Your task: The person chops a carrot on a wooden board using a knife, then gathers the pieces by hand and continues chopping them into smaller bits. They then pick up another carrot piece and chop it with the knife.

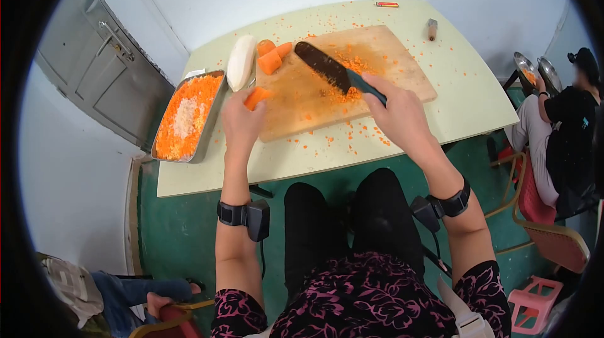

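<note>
In the head view my right hand (402,115) grips the teal handle of a knife (321,64). Its dark, wide blade slants up and left over a heap of finely chopped carrot (349,67) on the wooden cutting board (296,118). My left hand (242,121) has its fingers closed on a carrot piece (257,96) at the board's left edge. Several larger carrot pieces (270,61) sit at the board's upper left corner, and a peeled white radish (241,64) lies beside them. Left of my hand stands a metal tray (206,133) of chopped carrot with a pale chopped heap on top.
Carrot bits are scattered over the pale table (465,99). A red lighter-like object (386,5) and a small brownish block (432,30) lie toward the back. At right, a seated person (569,130) is near metal bowls (525,67); another person's legs (132,291) show lower left.
</note>
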`<action>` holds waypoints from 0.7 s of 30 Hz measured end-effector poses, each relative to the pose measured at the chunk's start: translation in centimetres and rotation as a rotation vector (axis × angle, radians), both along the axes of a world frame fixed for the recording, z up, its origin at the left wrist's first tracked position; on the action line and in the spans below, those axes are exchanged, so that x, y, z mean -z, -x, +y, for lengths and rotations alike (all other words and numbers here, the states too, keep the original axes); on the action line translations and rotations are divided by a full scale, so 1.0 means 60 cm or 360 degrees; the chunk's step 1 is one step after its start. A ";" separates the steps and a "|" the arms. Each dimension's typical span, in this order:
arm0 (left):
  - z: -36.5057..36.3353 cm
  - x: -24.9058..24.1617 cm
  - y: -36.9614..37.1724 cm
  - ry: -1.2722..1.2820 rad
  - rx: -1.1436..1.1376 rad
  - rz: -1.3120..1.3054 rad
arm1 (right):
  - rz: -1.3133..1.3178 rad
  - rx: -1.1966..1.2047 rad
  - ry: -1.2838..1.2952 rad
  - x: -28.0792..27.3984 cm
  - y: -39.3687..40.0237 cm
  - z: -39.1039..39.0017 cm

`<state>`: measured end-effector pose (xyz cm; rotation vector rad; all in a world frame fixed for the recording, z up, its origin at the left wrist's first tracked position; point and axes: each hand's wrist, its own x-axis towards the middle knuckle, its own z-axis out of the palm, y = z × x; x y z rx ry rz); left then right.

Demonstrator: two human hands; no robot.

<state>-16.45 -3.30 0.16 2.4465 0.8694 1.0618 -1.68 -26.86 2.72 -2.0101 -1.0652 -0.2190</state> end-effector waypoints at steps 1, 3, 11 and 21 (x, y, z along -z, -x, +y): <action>0.008 0.001 0.006 0.0022 -0.0026 -0.0068 | 0.0108 -0.0092 -0.0044 0.002 0.007 -0.001; 0.028 0.005 0.014 0.0161 -0.0034 -0.0244 | 0.0324 -0.0272 -0.0131 0.006 0.025 0.000; 0.031 0.001 0.032 0.0479 0.0080 -0.0359 | 0.0131 -0.0177 -0.0005 0.028 0.010 0.009; -0.040 -0.002 -0.069 -0.0025 0.0876 0.0404 | 0.0384 0.0017 0.0092 0.020 -0.054 -0.006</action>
